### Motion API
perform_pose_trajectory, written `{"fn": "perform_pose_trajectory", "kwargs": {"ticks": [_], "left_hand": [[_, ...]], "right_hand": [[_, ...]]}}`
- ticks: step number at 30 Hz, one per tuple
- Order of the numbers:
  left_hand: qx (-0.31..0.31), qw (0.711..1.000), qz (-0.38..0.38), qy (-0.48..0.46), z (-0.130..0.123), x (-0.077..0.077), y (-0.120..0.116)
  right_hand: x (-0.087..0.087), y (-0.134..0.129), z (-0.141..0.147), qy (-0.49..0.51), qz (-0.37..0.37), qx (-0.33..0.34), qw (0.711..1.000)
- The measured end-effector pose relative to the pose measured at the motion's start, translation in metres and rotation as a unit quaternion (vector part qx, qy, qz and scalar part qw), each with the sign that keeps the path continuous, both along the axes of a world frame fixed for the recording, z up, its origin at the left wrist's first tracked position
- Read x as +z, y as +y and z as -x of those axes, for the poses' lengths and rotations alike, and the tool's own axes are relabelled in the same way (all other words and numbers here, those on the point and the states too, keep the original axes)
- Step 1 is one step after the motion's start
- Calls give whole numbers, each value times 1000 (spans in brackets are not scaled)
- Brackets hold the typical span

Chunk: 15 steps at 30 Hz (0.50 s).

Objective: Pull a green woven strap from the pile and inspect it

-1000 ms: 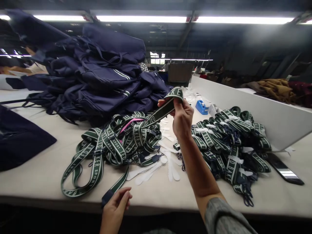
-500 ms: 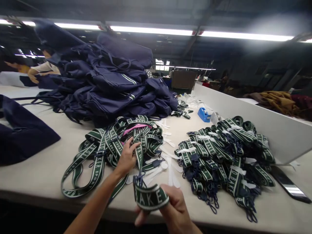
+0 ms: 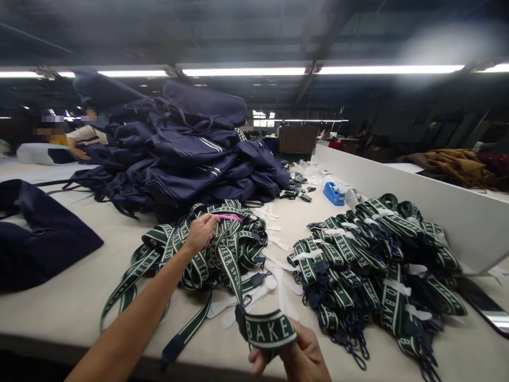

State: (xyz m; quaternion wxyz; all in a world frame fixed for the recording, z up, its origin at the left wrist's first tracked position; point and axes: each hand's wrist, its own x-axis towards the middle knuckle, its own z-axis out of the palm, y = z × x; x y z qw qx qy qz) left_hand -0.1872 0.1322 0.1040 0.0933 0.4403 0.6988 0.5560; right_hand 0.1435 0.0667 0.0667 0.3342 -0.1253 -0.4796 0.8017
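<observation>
My right hand point(image 3: 304, 353) is closed around a dark green webbing strap point(image 3: 268, 331) with white lettering and edge stripes, folded over the fingers at the table's front. From there the strap runs back into a tangled pile of like straps point(image 3: 199, 265). My left hand point(image 3: 202, 232) reaches onto the top of this pile, its fingers pinched at a pink strip point(image 3: 228, 217) that lies among the straps. The fingertips are partly hidden. One loose strap end point(image 3: 178, 345) with a navy tip hangs toward the table edge.
Bundled straps with white bands point(image 3: 345, 254) lie at right, beside a phone point(image 3: 487, 305) and a white partition point(image 3: 397, 183). White paper strips point(image 3: 282, 286) lie between the piles. A blue tape dispenser point(image 3: 334, 194) and a heap of navy bags point(image 3: 178, 164) stand behind. A person works at far left.
My left hand has moved up and back over the pile to the pink strip, its fingers closing. My right hand, still holding the strap, has shifted slightly right and down. The view has tilted up.
</observation>
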Motion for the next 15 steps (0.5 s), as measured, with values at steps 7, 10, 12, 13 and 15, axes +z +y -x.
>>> {"fn": "perform_pose_trajectory", "kwargs": {"ticks": [7, 10, 12, 13, 15], "left_hand": [[-15, 989, -133, -64, -31, 33, -17], [-3, 987, -153, -39, -30, 40, -19], [-22, 992, -125, 3, -33, 45, -24], [-47, 994, -92, 30, -36, 49, -27], [-118, 989, -2, 86, -42, 55, -33]], "right_hand": [[-20, 20, 4, -80, -72, -83, 991], [-27, 24, 5, -147, -122, -99, 977], [-31, 27, 7, -160, -126, -111, 973], [-33, 28, 7, -159, -125, -114, 973], [-34, 29, 9, -157, -124, -107, 974]]}}
